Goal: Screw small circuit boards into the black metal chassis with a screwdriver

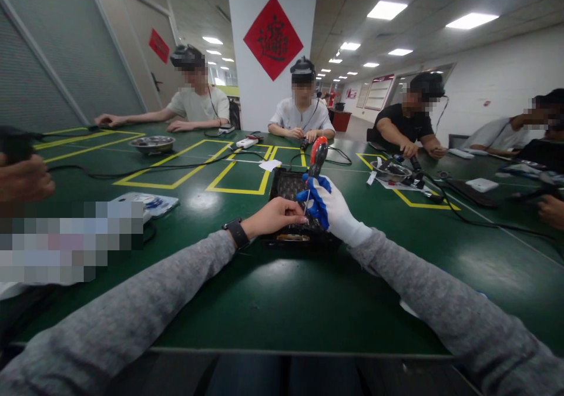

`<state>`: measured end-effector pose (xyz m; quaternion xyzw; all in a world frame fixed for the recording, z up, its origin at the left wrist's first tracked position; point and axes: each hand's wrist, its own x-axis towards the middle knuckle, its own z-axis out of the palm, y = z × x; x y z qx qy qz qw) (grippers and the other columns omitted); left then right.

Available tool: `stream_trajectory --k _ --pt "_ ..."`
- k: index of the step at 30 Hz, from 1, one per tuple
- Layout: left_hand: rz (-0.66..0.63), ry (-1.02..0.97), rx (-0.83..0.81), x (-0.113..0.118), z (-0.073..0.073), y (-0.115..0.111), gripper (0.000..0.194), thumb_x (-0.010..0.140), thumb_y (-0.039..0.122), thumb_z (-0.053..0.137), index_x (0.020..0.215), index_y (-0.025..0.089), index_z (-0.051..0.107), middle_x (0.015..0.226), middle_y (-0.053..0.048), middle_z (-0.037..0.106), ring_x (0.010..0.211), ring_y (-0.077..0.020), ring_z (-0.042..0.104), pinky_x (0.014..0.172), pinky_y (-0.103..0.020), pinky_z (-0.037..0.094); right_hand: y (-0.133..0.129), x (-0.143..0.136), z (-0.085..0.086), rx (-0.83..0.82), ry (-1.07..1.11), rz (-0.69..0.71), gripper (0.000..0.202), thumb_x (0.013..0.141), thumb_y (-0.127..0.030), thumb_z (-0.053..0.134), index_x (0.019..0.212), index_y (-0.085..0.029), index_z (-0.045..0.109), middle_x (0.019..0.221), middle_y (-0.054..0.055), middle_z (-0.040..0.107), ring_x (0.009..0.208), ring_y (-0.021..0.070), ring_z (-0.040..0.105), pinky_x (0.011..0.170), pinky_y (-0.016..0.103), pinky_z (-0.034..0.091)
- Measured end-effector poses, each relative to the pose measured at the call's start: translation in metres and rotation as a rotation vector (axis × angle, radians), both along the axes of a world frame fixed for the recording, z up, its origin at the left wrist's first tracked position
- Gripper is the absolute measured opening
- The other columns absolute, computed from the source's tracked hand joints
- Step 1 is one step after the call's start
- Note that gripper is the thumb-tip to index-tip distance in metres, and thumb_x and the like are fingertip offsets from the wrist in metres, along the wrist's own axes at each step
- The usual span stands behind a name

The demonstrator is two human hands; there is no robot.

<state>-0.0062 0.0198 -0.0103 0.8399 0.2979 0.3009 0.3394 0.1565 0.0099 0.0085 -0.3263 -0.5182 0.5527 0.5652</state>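
A screwdriver (318,154) with a red and black handle stands nearly upright in my right hand (333,208), which wears a white glove with blue fingers. Its shaft points down into a black tray-like case (286,181) on the green table. My left hand (277,215), bare and with a dark watch at the wrist, is pinched close to the screwdriver's tip over the case. What those fingertips hold, if anything, is too small to make out. Both hands cover much of the case's inside.
A metal bowl (152,143), a white power strip (247,142) and a scrap of white paper (269,165) lie beyond the case. Black cables cross the green table (282,302). Clear plastic packets (152,203) lie left. Several people sit around the table.
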Motion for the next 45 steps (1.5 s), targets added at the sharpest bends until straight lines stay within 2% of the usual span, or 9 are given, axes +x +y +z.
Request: stream_trajectory --k 5,8,11,17,22,31,39,42,45 --pt "-0.027 -0.003 0.027 -0.001 -0.001 0.002 0.03 0.078 0.039 0.057 0.081 0.012 0.068 0.079 -0.004 0.067 0.071 -0.0132 0.058 0.069 -0.024 0.044 0.004 0.0 -0.003 -0.048 0.068 0.015 0.041 0.077 -0.05 0.054 0.101 -0.017 0.055 0.063 -0.002 0.062 0.041 0.0052 0.048 0.038 0.016 0.039" --pt "-0.032 0.003 0.026 -0.001 -0.001 0.001 0.029 0.078 0.038 0.057 0.081 0.012 0.068 0.079 -0.004 0.068 0.071 -0.0132 0.058 0.069 -0.024 0.044 0.003 0.0 -0.005 0.032 0.032 0.004 0.038 0.078 -0.046 0.055 0.102 -0.017 0.055 0.063 -0.003 0.062 0.042 0.0045 0.048 0.038 0.015 0.038" --pt "-0.013 0.006 0.009 0.0 0.0 0.0 0.03 0.077 0.039 0.058 0.081 0.011 0.068 0.078 -0.004 0.068 0.069 -0.0128 0.058 0.068 -0.024 0.044 -0.002 -0.001 -0.006 0.109 -0.012 -0.038 0.038 0.077 -0.049 0.054 0.101 -0.019 0.053 0.063 -0.004 0.061 0.041 0.0041 0.047 0.037 0.014 0.037" --pt "-0.004 -0.008 -0.004 0.002 0.001 -0.004 0.03 0.076 0.039 0.059 0.079 0.01 0.066 0.072 -0.004 0.065 0.066 -0.0119 0.055 0.065 -0.023 0.043 -0.005 -0.003 -0.007 0.177 -0.019 -0.066 0.039 0.075 -0.05 0.057 0.1 -0.022 0.048 0.062 -0.005 0.061 0.043 0.0065 0.051 0.039 0.016 0.04" --pt "-0.03 -0.001 0.072 0.0 0.001 -0.003 0.025 0.08 0.034 0.055 0.081 0.012 0.067 0.079 -0.004 0.067 0.072 -0.0132 0.058 0.07 -0.024 0.043 -0.001 -0.001 -0.009 0.152 -0.07 -0.054 0.04 0.079 -0.056 0.048 0.094 -0.019 0.054 0.065 -0.003 0.061 0.043 0.0064 0.052 0.04 0.017 0.042" --pt "0.011 -0.025 0.015 0.002 0.001 -0.003 0.03 0.078 0.039 0.058 0.082 0.012 0.068 0.08 -0.005 0.068 0.072 -0.014 0.059 0.07 -0.025 0.044 -0.003 -0.001 -0.009 0.197 -0.038 -0.095 0.038 0.078 -0.052 0.052 0.102 -0.021 0.049 0.066 -0.004 0.063 0.041 0.0046 0.048 0.038 0.015 0.039" --pt "0.03 -0.052 -0.029 0.002 -0.001 -0.005 0.03 0.07 0.039 0.066 0.078 0.01 0.069 0.077 -0.006 0.069 0.069 -0.0137 0.059 0.066 -0.024 0.045 -0.004 -0.003 -0.008 0.184 -0.016 -0.084 0.037 0.076 -0.049 0.057 0.099 -0.022 0.048 0.063 -0.005 0.061 0.04 0.0061 0.051 0.036 0.016 0.04" --pt "0.038 -0.048 -0.006 0.001 -0.001 -0.005 0.031 0.073 0.039 0.063 0.079 0.009 0.069 0.074 -0.005 0.068 0.067 -0.0129 0.059 0.065 -0.023 0.044 -0.003 -0.002 -0.008 0.172 -0.008 -0.083 0.036 0.077 -0.049 0.056 0.1 -0.021 0.049 0.064 -0.005 0.061 0.039 0.0057 0.05 0.037 0.016 0.041" --pt "0.022 -0.025 0.024 0.0 0.0 -0.005 0.03 0.076 0.037 0.06 0.084 0.01 0.069 0.08 -0.005 0.07 0.072 -0.0137 0.06 0.069 -0.023 0.044 -0.001 -0.001 -0.008 0.133 -0.026 -0.063 0.039 0.079 -0.053 0.05 0.1 -0.02 0.052 0.064 -0.003 0.06 0.039 0.0057 0.049 0.036 0.017 0.04"
